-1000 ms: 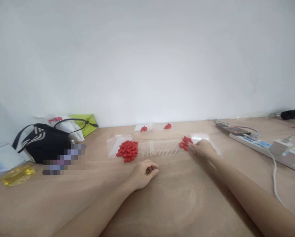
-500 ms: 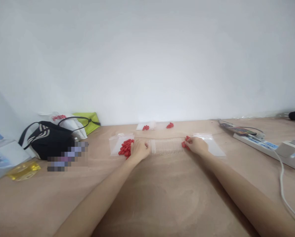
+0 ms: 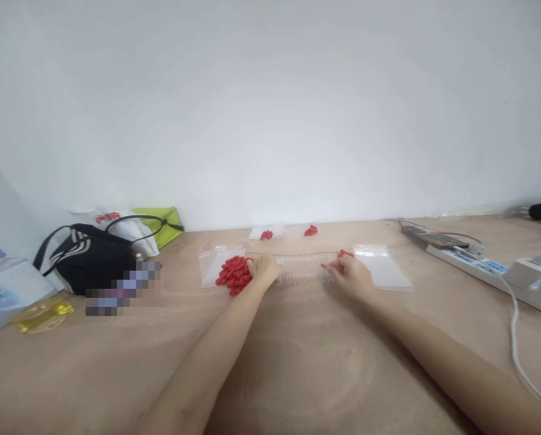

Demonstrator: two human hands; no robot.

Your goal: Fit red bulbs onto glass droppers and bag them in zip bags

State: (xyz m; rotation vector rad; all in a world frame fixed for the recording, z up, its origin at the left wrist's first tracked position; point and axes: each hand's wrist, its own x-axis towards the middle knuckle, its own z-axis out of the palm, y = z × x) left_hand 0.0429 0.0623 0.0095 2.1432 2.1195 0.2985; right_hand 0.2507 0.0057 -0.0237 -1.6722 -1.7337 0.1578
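Note:
A row of thin pale sticks [image 3: 303, 270] lies side by side on the wooden table between my hands. My left hand [image 3: 265, 269] rests at the row's left end, closed, its fingertips hidden; beside it is a heap of red oval pieces [image 3: 233, 273]. My right hand [image 3: 349, 275] pinches a small red piece [image 3: 324, 266] over the row's right end. Behind that hand lie a few more red pieces [image 3: 345, 254]. Clear plastic bags lie at the left [image 3: 210, 266] and right [image 3: 383, 269].
Small red groups [image 3: 266, 235] [image 3: 311, 230] lie near the wall. At the left are a black bag [image 3: 93, 260], a yellow pouch [image 3: 43, 315] and a green bag [image 3: 167, 226]. A white power strip [image 3: 479, 263], phone [image 3: 437, 238] and cable occupy the right.
My right hand has moved left and nearer, away from the right-hand red pieces, with one red piece between its fingers. My left hand has shifted slightly right, uncovering more of the heap.

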